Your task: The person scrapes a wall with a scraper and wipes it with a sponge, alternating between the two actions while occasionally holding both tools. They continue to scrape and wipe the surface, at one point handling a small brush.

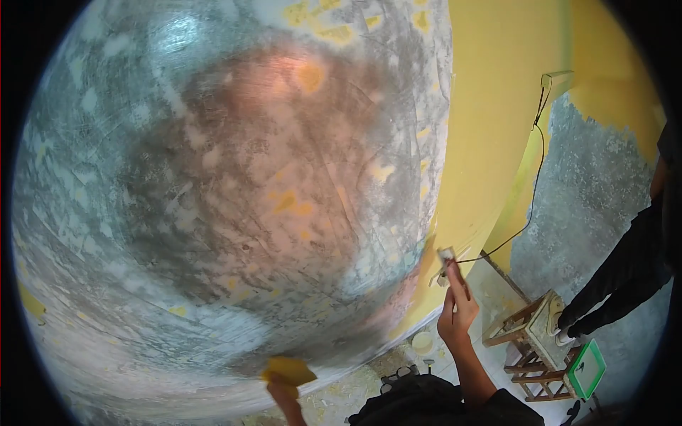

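My left hand, low in the view, is closed around a flat yellow piece in front of the bottom of the wall. Farther right, my right hand is raised beside the yellow strip of wall, its fingers closed around a small tool with a pale flat head. I cannot tell the tool's exact kind. The large wall ahead is patchy grey and white, with scattered yellow flecks. Its right edge meets a smooth yellow surface.
A person in dark trousers stands on a wooden stool at right. Beside it is a green-rimmed tray. A black cable hangs from a wall box. A pale round container sits on the littered floor.
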`<control>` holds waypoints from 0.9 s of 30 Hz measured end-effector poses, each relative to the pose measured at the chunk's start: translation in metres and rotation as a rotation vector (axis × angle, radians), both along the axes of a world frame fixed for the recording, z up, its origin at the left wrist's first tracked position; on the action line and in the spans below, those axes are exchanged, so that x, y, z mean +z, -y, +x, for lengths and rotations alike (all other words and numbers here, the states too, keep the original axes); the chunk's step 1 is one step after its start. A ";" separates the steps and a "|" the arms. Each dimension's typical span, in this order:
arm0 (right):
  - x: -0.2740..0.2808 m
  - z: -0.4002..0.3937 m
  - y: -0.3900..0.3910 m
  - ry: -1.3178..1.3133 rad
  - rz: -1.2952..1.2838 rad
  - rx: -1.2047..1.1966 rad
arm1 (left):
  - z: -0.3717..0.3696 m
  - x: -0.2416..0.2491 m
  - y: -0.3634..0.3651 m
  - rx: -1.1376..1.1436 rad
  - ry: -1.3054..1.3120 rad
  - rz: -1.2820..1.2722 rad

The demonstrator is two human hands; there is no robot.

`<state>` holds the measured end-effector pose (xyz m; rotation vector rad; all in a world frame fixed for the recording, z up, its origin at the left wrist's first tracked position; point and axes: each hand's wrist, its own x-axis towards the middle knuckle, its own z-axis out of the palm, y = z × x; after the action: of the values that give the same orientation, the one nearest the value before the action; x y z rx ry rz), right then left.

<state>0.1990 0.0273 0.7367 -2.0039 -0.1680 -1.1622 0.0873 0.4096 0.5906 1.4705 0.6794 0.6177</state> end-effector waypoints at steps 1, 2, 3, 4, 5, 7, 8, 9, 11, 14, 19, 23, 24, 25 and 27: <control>0.010 0.009 -0.004 0.084 -0.016 -0.055 | 0.004 0.039 0.005 0.089 0.226 -0.023; 0.028 0.021 -0.008 0.213 -0.068 -0.038 | 0.005 0.059 -0.005 0.066 0.355 -0.095; 0.048 0.035 -0.014 0.271 -0.110 0.008 | 0.008 0.074 -0.019 0.040 0.483 -0.169; 0.072 0.048 -0.021 0.326 -0.152 0.049 | 0.011 0.089 -0.030 -0.042 0.535 -0.121; 0.107 0.058 -0.028 0.391 -0.323 0.062 | 0.015 0.101 -0.037 -0.124 0.584 -0.074; 0.163 0.084 -0.044 0.496 -0.454 0.000 | 0.034 0.119 -0.039 0.186 0.534 -0.049; 0.170 0.096 -0.044 0.571 -0.511 -0.053 | 0.035 0.122 -0.041 0.249 0.518 -0.081; 0.174 0.104 -0.045 0.650 -0.566 -0.103 | 0.023 0.116 -0.055 0.005 0.467 -0.130; 0.144 0.116 -0.037 0.683 -0.501 -0.102 | 0.029 0.124 -0.041 0.085 0.498 -0.181; 0.153 0.108 -0.056 0.604 -0.387 -0.256 | 0.021 0.112 -0.073 0.088 0.466 -0.158; 0.143 0.106 -0.031 0.543 -0.553 -0.060 | 0.023 0.104 -0.073 0.170 0.478 -0.268; 0.153 0.100 -0.037 0.562 -0.554 -0.147 | 0.027 0.112 -0.063 0.228 0.467 -0.239; 0.144 0.099 -0.035 0.609 -0.626 -0.073 | 0.022 0.116 -0.061 0.212 0.462 -0.232; 0.139 0.098 -0.035 0.609 -0.640 -0.082 | 0.023 0.118 -0.060 0.193 0.467 -0.233; 0.136 0.104 -0.034 0.634 -0.677 -0.105 | 0.035 0.114 -0.055 0.181 0.520 -0.250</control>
<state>0.3027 0.0608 0.8725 -2.1264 -0.8832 -1.9750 0.1226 0.4648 0.7047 0.9652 0.4603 0.9742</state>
